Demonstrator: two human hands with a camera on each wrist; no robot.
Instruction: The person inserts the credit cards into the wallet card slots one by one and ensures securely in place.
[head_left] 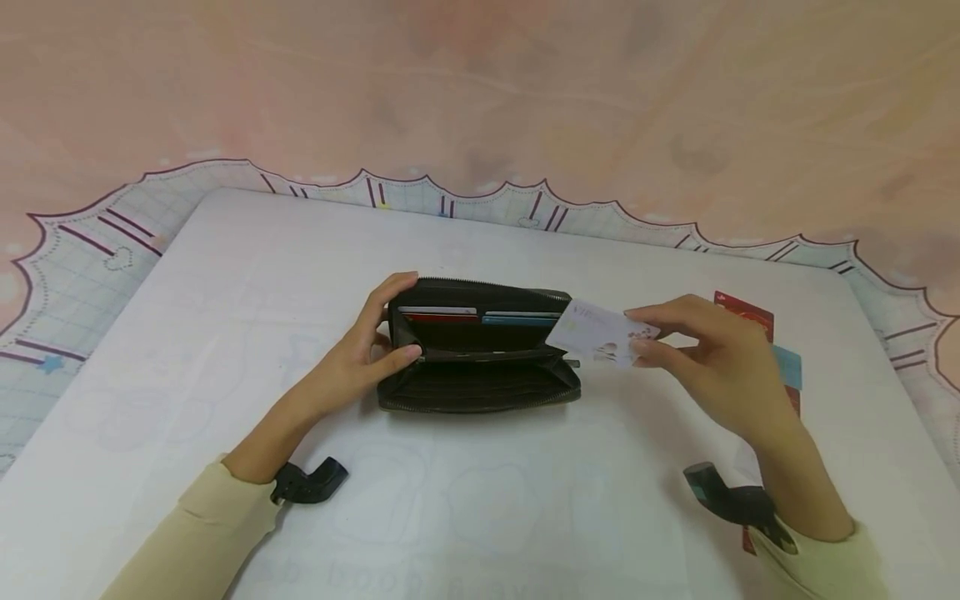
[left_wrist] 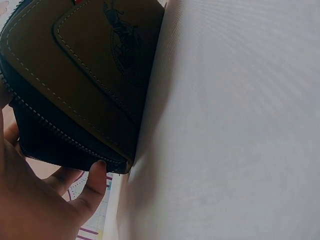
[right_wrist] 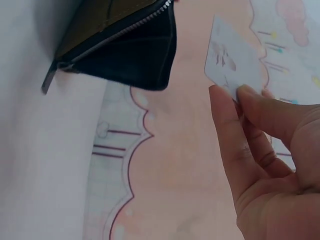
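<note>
The zip-around wallet (head_left: pixel 483 390) sat spread open between the left and right edges of the white tabletop (head_left: pixel 600 517), black inside with a red card (head_left: pixel 438 318) and a blue card (head_left: pixel 517 321) slotted along its far side, brown outside with pale stitching and a dark emblem (left_wrist: pixel 125 47). The left hand (head_left: pixel 360 354) gripped its left end, while the right hand (head_left: pixel 720 362) pinched a white printed card (head_left: pixel 588 332) by its right end.
</note>
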